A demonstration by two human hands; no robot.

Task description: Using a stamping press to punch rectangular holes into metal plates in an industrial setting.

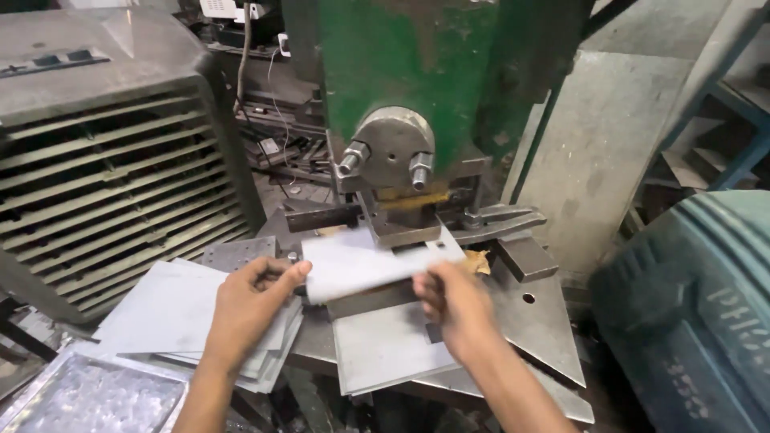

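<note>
While both hands pinch it, left hand (253, 301) at one edge and right hand (453, 309) at the other, the thin metal sheet (365, 263) lies at the green press (417, 88), probably light, stiff and sharp-edged.

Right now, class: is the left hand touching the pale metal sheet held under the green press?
Touching. The head view shows the left hand gripping the metal sheet's left edge, thumb on top.
</note>
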